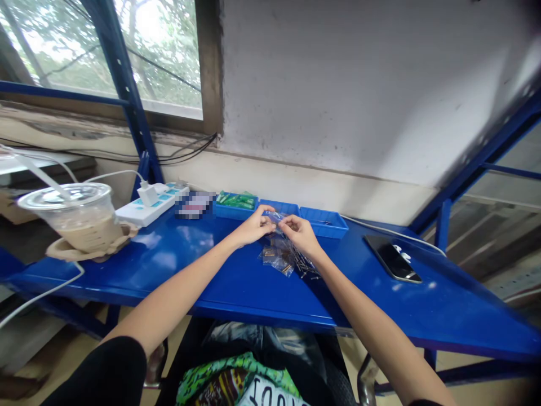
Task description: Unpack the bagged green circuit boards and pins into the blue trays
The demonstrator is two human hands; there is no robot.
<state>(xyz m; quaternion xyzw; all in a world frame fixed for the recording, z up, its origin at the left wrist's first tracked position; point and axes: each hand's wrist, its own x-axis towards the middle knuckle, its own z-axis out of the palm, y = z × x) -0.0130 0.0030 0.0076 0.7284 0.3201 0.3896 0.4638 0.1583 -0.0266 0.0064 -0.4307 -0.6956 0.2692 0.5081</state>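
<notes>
We see a person with bare hands, left (253, 226) and right (301, 232), and slim bare forearms (181, 290). A plain black sleeve (97, 375) covers the upper left arm, its hem cut straight; of the right sleeve (422, 402) we get only a dark sliver. Across the front we make out a bright green print (192, 383) with darker leafy flecks, a brown patch (226, 389) with yellowish bands, and a white panel (253, 395) bearing black-outlined letters. Beyond it we notice mottled grey-blue cloth (249, 335), edged by black.
</notes>
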